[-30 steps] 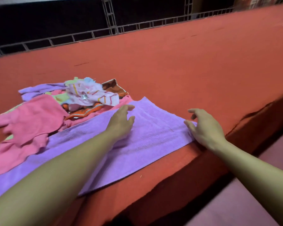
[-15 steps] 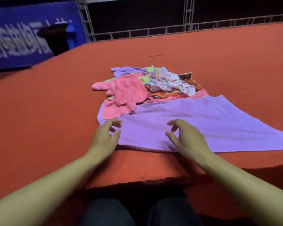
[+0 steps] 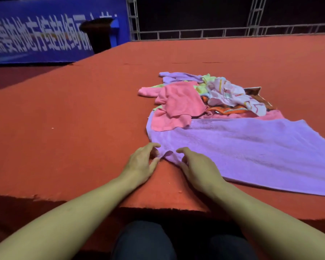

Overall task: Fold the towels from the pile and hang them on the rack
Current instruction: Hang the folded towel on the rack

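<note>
Landmark: large lilac terry towel point(image 3: 251, 147), spread flat on the red felt-covered counter point(image 3: 83, 128), its far-left corner tucked under the pile.
Pile: heap of small crumpled towels point(image 3: 210, 98), pink, white-striped, orange and lime, lying on the lilac towel's far edge.
Left hand point(image 3: 139, 166): at the lilac towel's near-left corner, fingers curled, tips on or just at the bunched corner; whether the cloth is truly pinched I cannot tell.
Right hand point(image 3: 199, 169): just beside the left, resting on the same corner, fingers bent and a little apart, touching the cloth rather than clamped on it.
Rack: not in view.
Step, as I judge it: taking up the near-left corner to begin the fold.
Risk: lifting this corner could drag the pile along, since its weight sits on the far edge; the heap may tumble over the counter.
Risk: with both hands on one corner, the far-right end is free and may fold askew.
</note>
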{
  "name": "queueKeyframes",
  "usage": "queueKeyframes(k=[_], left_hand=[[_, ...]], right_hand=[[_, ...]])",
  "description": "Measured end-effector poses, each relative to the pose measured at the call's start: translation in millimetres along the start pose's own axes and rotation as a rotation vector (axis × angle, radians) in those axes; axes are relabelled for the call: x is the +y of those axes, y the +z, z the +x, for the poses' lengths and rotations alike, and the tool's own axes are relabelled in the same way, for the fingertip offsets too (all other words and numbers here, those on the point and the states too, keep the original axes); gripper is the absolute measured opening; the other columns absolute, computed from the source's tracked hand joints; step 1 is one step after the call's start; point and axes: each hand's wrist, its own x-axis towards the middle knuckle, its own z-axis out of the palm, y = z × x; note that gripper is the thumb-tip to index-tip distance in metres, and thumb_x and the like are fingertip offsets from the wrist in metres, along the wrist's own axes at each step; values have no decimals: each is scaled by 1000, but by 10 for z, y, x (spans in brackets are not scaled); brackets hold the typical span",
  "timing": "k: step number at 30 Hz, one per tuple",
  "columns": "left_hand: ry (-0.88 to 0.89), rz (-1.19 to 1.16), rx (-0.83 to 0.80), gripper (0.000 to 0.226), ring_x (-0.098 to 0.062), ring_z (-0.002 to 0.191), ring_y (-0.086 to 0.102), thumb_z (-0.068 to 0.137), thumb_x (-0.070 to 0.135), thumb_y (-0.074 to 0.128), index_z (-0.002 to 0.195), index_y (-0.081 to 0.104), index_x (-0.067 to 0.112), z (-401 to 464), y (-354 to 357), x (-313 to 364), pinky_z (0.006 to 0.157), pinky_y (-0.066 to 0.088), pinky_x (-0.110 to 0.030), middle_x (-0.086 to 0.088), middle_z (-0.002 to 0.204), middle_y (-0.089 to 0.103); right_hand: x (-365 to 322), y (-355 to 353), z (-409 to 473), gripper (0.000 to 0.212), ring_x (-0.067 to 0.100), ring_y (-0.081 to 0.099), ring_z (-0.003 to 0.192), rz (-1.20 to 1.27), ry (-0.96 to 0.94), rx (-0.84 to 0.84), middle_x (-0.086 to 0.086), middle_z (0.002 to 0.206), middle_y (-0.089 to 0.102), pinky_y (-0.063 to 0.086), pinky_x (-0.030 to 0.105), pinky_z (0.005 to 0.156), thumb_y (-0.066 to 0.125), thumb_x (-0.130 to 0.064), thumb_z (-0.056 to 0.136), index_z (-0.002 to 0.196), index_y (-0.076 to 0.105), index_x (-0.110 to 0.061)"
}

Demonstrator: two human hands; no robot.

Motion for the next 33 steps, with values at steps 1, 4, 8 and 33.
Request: queueKeyframes(k=[1,4,8,33], left_hand=[[6,-21,13,37,-11,88,63,86,5,64,121,60,16,16,-10,26,87,49,-32,12,93,69],[58,-125,89,37,-7,80,64,83,4,53,118,59,13,48,-219,93,81,51,-27,14,82,65],[41,-205,104,41,-5,78,64,77,9,53,117,57,20,28,-581,103,74,44,-9,13,79,65],[61,20,-381,37,-7,67,58,82,49,55,116,60,36,-406,-857,-190,68,45,-15,24,98,66]], right_hand=[[-4,-18,-1,34,22,61,98,51,-3,18,-12,104,66,48,37,81,44,-44,100,132,46,-33],[-29,-120,-22,37,11,57,74,234,-82,85,-18,89,60,45,33,73,58,-33,95,131,49,-27],[-22,-246,-141,46,9,59,71,262,-162,94,-19,87,60,48,31,71,65,-23,91,132,48,-31],[-294,-2,-109,33,1,61,76,184,-250,-208,-22,78,65,49,31,79,54,-45,94,125,54,-34]])
